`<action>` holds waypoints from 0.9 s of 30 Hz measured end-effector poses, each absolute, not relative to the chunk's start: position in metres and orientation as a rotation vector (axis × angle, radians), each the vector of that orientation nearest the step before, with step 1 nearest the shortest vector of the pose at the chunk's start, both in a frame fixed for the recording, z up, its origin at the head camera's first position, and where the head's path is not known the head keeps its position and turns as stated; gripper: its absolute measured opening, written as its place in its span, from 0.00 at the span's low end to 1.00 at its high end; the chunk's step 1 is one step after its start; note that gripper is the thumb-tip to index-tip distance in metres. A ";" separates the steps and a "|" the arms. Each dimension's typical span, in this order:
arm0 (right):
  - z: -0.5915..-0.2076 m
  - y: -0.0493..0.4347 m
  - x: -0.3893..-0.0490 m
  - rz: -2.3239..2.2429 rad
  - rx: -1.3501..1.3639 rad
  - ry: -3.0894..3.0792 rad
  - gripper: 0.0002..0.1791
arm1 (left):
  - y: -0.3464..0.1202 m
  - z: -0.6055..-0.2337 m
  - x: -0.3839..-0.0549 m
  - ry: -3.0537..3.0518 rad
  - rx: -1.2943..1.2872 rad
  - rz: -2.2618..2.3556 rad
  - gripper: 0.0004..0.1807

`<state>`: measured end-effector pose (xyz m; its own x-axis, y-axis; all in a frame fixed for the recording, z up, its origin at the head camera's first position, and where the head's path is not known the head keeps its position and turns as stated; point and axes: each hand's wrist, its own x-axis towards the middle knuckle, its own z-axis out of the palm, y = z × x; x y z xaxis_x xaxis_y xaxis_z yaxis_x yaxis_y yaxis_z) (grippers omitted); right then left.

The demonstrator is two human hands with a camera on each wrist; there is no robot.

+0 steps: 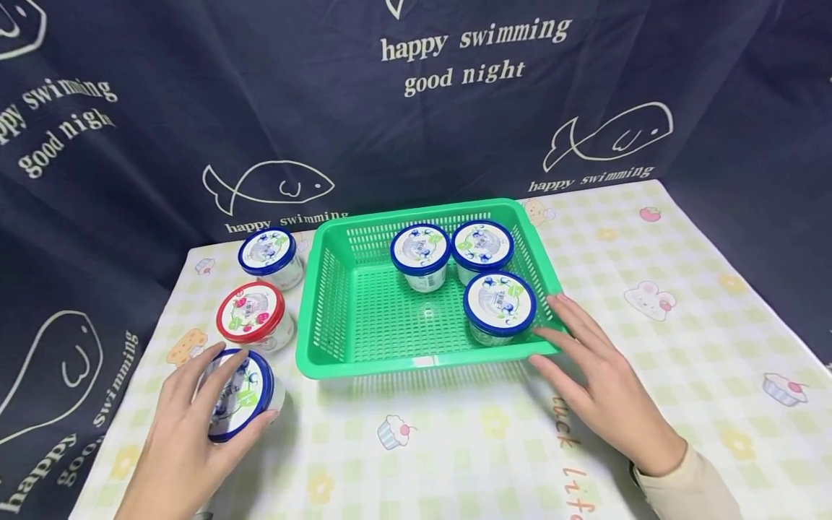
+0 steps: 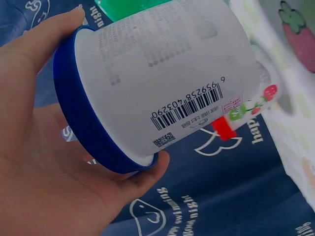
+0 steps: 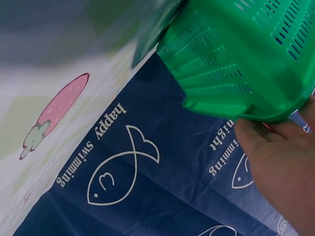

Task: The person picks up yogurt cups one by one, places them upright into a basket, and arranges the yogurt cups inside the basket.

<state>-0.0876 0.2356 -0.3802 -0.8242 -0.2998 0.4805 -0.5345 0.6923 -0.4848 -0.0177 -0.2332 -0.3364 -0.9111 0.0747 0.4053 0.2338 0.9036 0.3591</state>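
My left hand (image 1: pixel 195 426) grips a white tub with a blue lid (image 1: pixel 242 396) by the lid, fingers across one side and thumb on the other. Seen by the left wrist camera, the tub's barcoded side (image 2: pixel 172 73) faces the view. Just beyond it stand a red-lidded tub with strawberries on top (image 1: pixel 252 312) and another blue-lidded tub (image 1: pixel 268 251). At the near right corner of a green plastic basket (image 1: pixel 429 360), my right hand (image 1: pixel 601 383) holds the rim between thumb and fingers. Inside the basket are three blue-lidded tubs (image 1: pixel 499 303), grouped towards the right.
A checked tablecloth with cartoon prints (image 1: pixel 650 347) covers the table. Dark blue fabric with fish drawings and lettering (image 1: pixel 429 130) hangs behind the table and at its sides. The basket's left part shows its bare slotted floor.
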 end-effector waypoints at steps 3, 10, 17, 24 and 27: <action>-0.381 0.236 -0.088 0.890 0.651 -2.539 0.24 | -0.233 -0.328 -0.019 -2.641 -0.282 -0.548 0.44; -0.380 0.236 -0.087 0.892 0.650 -2.542 0.25 | -0.229 -0.304 -0.021 -2.568 -0.336 -0.476 0.46; -0.381 0.237 -0.088 0.903 0.653 -2.527 0.26 | -0.221 -0.287 -0.025 -2.571 -0.378 -0.450 0.47; -0.380 0.235 -0.089 0.910 0.664 -2.525 0.26 | -0.212 -0.279 -0.028 -2.496 -0.406 -0.465 0.46; -0.380 0.234 -0.088 0.901 0.659 -2.532 0.27 | -0.206 -0.274 -0.032 -2.451 -0.435 -0.482 0.46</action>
